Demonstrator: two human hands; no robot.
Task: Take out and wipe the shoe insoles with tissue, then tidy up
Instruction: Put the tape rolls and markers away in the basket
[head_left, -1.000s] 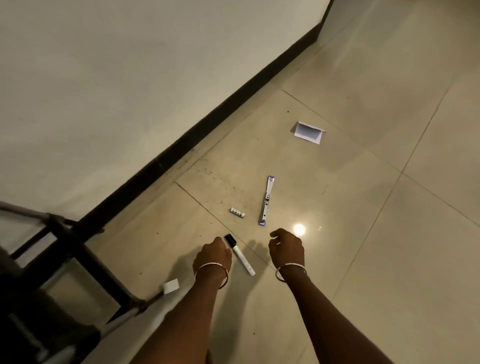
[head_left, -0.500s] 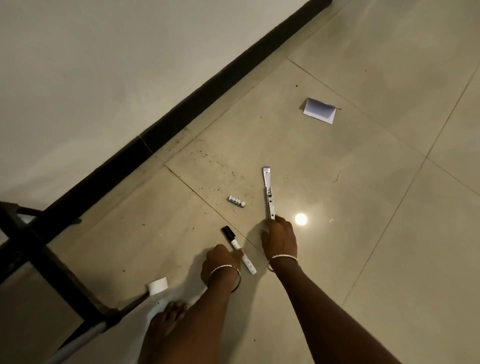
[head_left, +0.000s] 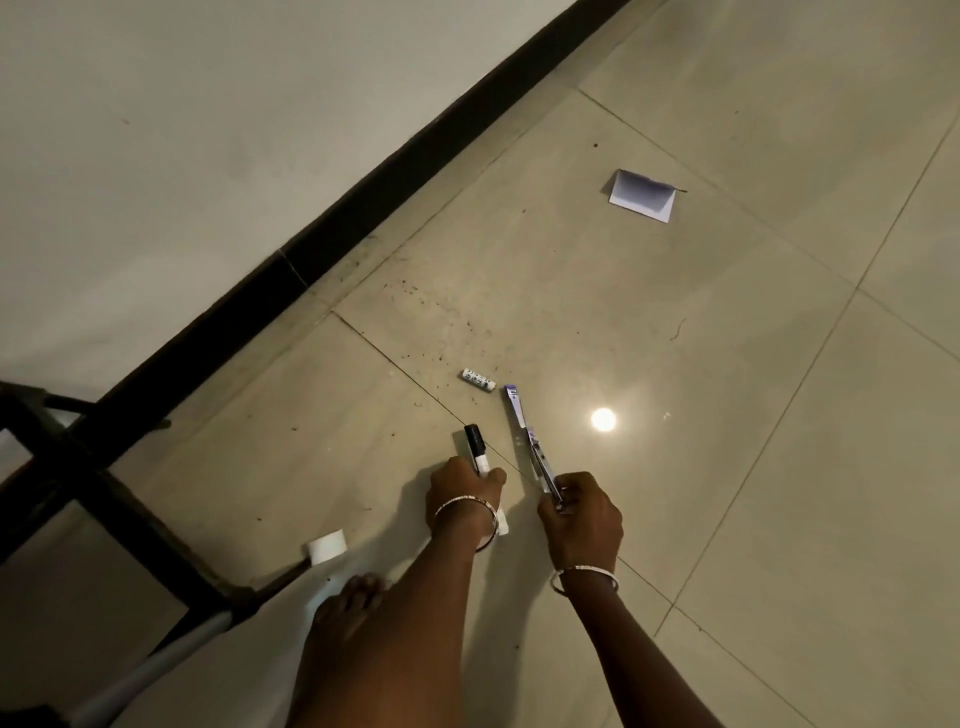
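Tidy-up step judged in hand: marker (head_left: 474, 446) clamped in left hand (head_left: 462, 493) fingers, stapler (head_left: 524, 431) in right hand (head_left: 584, 514) fingers. Next: both lifted off floor (head_left: 727, 467); small tube (head_left: 477, 379) collected after.

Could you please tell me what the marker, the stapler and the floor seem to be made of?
The marker looks like smooth plastic: matte black cap, white barrel. The stapler seems metal, its bare rail glinting, perhaps with a plastic top. The floor looks like glossy glazed tile, mirroring a lamp.
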